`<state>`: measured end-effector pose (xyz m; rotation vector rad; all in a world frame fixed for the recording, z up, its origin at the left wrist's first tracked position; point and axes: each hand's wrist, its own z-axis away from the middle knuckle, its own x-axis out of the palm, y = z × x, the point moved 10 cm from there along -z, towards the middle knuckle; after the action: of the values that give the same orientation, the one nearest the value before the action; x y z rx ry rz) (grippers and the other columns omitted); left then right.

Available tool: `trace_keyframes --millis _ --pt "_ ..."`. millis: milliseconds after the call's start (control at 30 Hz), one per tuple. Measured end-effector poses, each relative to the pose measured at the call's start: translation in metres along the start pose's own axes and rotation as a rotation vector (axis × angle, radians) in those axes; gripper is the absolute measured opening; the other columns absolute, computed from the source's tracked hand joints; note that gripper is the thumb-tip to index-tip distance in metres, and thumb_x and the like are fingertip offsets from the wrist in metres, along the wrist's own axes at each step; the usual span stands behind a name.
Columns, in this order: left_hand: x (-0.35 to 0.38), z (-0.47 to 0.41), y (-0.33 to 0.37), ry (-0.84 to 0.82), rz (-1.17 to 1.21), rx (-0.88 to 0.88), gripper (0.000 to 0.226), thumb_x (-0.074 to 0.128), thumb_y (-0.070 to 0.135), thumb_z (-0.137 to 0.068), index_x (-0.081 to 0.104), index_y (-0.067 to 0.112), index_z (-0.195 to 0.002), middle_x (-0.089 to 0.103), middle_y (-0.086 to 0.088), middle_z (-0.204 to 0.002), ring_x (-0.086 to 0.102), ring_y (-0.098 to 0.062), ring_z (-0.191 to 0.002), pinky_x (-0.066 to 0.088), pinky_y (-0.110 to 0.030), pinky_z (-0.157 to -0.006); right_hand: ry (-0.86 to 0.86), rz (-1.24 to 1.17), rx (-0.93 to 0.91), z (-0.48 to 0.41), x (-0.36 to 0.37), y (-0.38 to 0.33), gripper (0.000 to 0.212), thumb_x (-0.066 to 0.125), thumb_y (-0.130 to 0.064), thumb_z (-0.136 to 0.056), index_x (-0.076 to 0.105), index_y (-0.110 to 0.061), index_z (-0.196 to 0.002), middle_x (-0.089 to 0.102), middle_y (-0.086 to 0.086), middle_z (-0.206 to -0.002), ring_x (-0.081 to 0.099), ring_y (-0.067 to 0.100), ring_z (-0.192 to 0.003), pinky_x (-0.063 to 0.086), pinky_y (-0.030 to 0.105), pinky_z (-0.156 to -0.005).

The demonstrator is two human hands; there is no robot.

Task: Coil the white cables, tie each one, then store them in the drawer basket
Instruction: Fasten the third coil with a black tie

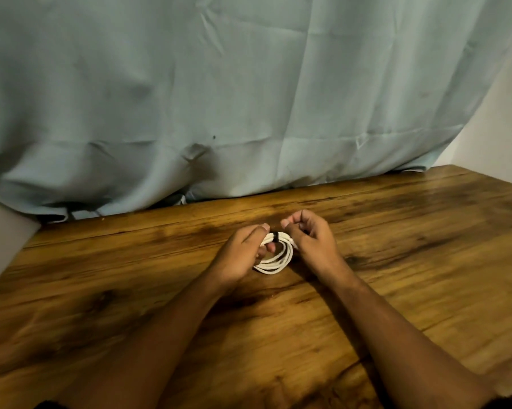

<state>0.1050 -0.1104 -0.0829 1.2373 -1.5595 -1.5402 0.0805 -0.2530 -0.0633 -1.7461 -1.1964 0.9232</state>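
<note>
Left grip [243,252], right grip [311,237]: cable [274,265], table [396,231]

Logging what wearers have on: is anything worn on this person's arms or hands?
No sleeves show: the left forearm and right forearm are bare as far as they are in view. The left hand and right hand have no gloves, and no watch, wristband or ring is visible.

**A plain room in a home**

A wood-grain table [396,261] with dark knots stands against a creased pale blue-green curtain [219,98] that hangs down to its far edge. A plain white wall [502,128] shows right of the cloth. The light is dim and warm.
</note>
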Motion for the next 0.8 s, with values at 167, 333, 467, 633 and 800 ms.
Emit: trace_keyframes --millis 167,333,467,633,800 --pt "-0.019 -0.002 -0.022 0.084 0.215 -0.107 0.044 0.043 0.048 -0.106 0.061 0.013 -0.086 0.041 0.008 -0.056 0.031 -0.005 -0.047 0.017 -0.019 -0.041 -0.233 0.003 0.019 0.014 0.021 0.005 0.030 0.056 -0.040 -0.105 0.069 -0.016 -0.091 0.067 -0.001 -0.082 0.059 0.012 -0.078 0.050 0.032 -0.071" --pt "-0.030 -0.005 -0.018 0.106 0.088 0.027 0.031 0.045 0.042 -0.107 0.068 0.021 -0.104 0.061 0.005 -0.079 0.055 -0.009 -0.070 0.037 -0.021 -0.048 -0.177 0.367 -0.091 0.012 0.018 0.005 0.024 0.051 -0.033 -0.108 0.057 -0.027 -0.085 0.060 -0.012 -0.075 0.054 0.005 -0.069 0.044 0.039 -0.068" --pt "-0.045 -0.007 -0.013 0.159 -0.332 0.200 0.031 0.052 0.054 -0.098 0.070 0.034 -0.115 0.071 0.013 -0.104 0.067 -0.007 -0.095 0.058 -0.038 -0.083 -0.044 0.608 -0.105 0.009 0.007 0.006 0.027 0.046 -0.039 -0.108 0.046 -0.027 -0.084 0.062 -0.004 -0.074 0.061 0.023 -0.071 0.047 0.045 -0.065" --pt "-0.048 -0.002 0.003 0.248 -0.535 0.304 0.028 0.065 0.038 -0.096 0.072 0.031 -0.122 0.074 0.016 -0.108 0.068 -0.002 -0.095 0.059 -0.039 -0.086 -0.015 0.725 -0.170 0.012 0.007 -0.004 0.019 0.040 -0.041 -0.108 0.042 -0.028 -0.094 0.068 0.007 -0.086 0.064 0.033 -0.078 0.044 0.042 -0.063" --pt "-0.046 0.003 0.014 0.303 -0.594 0.353 0.026 0.070 0.035 -0.094 0.074 0.029 -0.119 0.076 0.012 -0.106 0.068 -0.006 -0.096 0.058 -0.038 -0.084 0.016 0.818 -0.207 0.019 0.003 -0.022 0.016 0.041 -0.038 -0.109 0.051 -0.025 -0.108 0.070 0.002 -0.099 0.059 0.020 -0.079 0.036 0.033 -0.066"
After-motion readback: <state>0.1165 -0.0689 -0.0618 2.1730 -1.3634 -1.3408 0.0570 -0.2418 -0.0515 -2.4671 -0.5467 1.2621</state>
